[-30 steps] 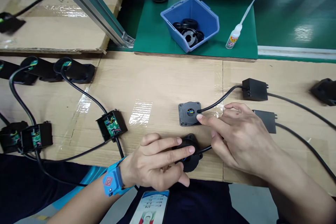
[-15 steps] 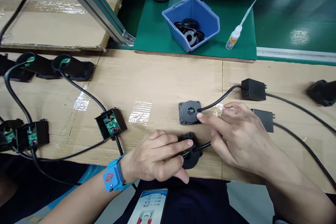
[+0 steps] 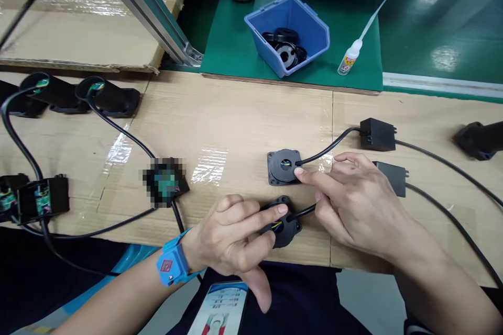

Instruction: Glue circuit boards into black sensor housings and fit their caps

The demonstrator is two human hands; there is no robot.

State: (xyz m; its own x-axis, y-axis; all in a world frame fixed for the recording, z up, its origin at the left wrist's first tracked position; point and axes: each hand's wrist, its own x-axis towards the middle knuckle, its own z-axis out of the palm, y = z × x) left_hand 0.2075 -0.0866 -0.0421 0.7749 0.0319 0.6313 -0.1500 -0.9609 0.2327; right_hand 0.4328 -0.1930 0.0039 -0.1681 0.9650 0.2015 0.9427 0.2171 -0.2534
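My left hand [image 3: 231, 235], a blue wrist strap [image 3: 173, 264] behind it, is open with its thumb spread out. Its outstretched fingers lie over the nearer black round cap [image 3: 288, 233], where coloured wires show in the hole. The index finger of my right hand [image 3: 353, 204] points onto the edge of the farther black cap [image 3: 280, 172], which has a square flange, beside its cable. My right thumb is close to the nearer cap's cable [image 3: 305, 211], and neither hand grasps anything. Both cables lead right to small black boxes [image 3: 378, 134], the nearer one partly behind my right hand.
A blue bin [image 3: 271, 60] with black rings stands at the back on a green mat [image 3: 228, 47], beside a small glue bottle [image 3: 349, 58]. Black tubes [image 3: 118, 99] and open boxes with circuit boards [image 3: 55, 201] lie left. A phone [image 3: 220, 309] rests on my lap.
My left thumb has swung down and away from the nearer cap, spreading the hand. My right hand stays on the farther cap. The view has shifted slightly.
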